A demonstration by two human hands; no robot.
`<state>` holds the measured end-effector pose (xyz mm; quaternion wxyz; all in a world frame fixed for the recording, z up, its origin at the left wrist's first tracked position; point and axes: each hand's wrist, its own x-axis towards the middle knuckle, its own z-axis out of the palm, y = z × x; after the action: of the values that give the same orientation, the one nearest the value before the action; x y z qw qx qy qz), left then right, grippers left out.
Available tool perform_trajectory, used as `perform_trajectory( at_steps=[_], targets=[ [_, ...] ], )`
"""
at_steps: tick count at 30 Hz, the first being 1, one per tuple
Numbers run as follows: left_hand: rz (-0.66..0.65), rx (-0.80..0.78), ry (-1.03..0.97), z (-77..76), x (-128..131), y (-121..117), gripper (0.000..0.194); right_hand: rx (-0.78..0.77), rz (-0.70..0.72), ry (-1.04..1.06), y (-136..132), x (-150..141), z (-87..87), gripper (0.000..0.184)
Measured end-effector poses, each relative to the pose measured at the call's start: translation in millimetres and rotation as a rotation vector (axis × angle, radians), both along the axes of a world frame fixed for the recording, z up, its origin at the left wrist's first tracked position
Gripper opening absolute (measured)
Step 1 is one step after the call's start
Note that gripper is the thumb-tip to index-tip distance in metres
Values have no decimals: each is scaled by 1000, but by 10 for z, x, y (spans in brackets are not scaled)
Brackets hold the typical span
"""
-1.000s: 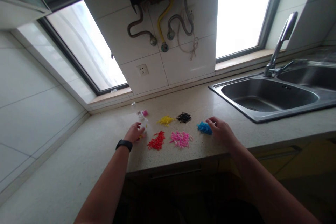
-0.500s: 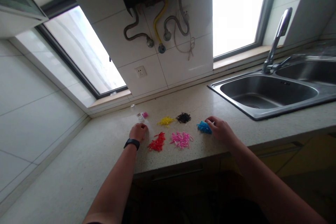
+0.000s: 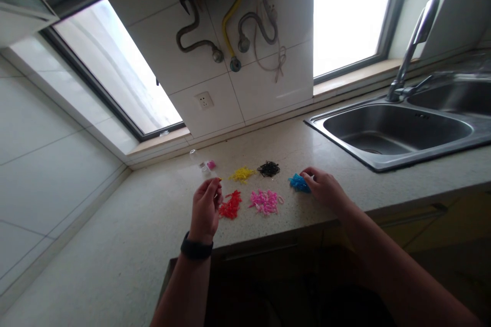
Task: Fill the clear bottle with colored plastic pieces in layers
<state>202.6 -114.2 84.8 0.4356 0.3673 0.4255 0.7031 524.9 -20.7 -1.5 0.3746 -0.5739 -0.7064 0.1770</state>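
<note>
Small rubber bands lie on the counter in loose heaps sorted by colour. My left hand (image 3: 207, 204), with a dark watch on its wrist, pinches a tiny reddish-yellow rubber band (image 3: 220, 179) at its fingertips, beside the red rubber bands (image 3: 230, 205). Farther right, my right hand (image 3: 324, 187) rests at the blue rubber bands (image 3: 298, 182), thumb and fingers closed at the edge of that heap. Between the hands are the pink rubber bands (image 3: 265, 202), with yellow rubber bands (image 3: 242, 174) and black rubber bands (image 3: 269, 168) behind them.
A clear container with a pink part (image 3: 210, 165) lies behind my left hand. To the right, a steel sink (image 3: 399, 130) with a tall faucet (image 3: 412, 48) is set into the counter (image 3: 126, 235). Pipes (image 3: 199, 46) and a socket (image 3: 204, 100) are on the back wall.
My left hand has risen and turned upright, drawing back toward me with a tiny band at its fingertips. My right hand stays at the blue heap. The view has shifted slightly.
</note>
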Motion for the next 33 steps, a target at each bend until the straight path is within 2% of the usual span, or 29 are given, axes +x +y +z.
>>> perform_trajectory(
  at_steps=[5,11,24,33],
  targets=[
    [-51,10,-60,236,328,-383,23,18,-1,-24,5,-4,-20,30],
    [-149,67,-14,408,480,-608,21,18,0,-29,-4,-11,-4,31],
    [-149,73,21,477,503,-759,17,4,-6,-50,3,-17,-4,30],
    [-101,49,34,383,451,-569,15,9,2,-55,16,-14,-20,28]
  ],
)
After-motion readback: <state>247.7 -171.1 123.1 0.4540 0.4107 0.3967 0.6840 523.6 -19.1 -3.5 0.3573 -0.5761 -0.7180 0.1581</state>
